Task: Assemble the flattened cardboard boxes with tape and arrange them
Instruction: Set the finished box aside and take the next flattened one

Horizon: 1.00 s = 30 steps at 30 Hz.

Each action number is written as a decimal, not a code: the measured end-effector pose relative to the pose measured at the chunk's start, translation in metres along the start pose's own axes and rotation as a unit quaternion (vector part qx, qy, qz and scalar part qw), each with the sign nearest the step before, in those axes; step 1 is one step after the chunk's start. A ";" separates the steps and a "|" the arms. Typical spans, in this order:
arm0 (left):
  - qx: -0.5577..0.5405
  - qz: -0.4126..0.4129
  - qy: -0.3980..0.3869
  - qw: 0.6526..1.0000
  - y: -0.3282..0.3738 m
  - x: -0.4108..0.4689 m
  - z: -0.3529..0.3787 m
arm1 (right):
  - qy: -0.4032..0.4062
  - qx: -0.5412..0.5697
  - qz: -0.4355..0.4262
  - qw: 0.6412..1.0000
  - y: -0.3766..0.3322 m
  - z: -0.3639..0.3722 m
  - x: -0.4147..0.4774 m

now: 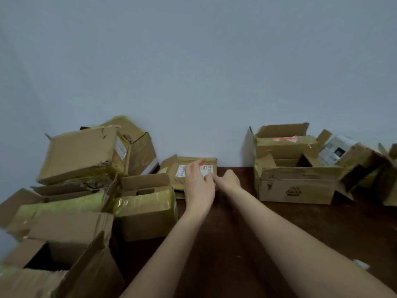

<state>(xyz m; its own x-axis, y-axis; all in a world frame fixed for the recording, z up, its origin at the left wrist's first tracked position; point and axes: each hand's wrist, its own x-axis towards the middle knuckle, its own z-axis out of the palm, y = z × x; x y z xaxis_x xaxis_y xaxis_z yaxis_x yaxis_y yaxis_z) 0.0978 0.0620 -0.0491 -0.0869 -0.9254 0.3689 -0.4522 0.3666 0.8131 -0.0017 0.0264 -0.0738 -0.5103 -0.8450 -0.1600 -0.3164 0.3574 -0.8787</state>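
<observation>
Left hand (198, 183) lay spread, fingers loose, over flattened labelled box (189, 172) against wall; right hand (228, 181) curled at its right edge, grip unclear.

flat box (189, 171) partly behind hands (200, 186), label blurred, rightmost box (390, 179) cropped

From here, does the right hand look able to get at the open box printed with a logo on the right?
Probably yes: the right hand sits by the flat box, and only bare tabletop separates it from the logo box.
</observation>
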 end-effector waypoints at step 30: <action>-0.134 -0.005 -0.059 0.989 0.029 -0.081 -0.055 | -0.050 0.110 -0.251 0.960 0.069 -0.129 -0.199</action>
<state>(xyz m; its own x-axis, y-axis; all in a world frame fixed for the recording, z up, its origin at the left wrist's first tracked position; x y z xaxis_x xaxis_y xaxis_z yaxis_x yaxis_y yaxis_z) 0.1401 0.1526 -0.0305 -0.1937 -0.9279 0.3185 -0.2036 0.3556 0.9122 -0.0251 0.2710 -0.0443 -0.2543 -0.9268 0.2762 -0.3208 -0.1886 -0.9282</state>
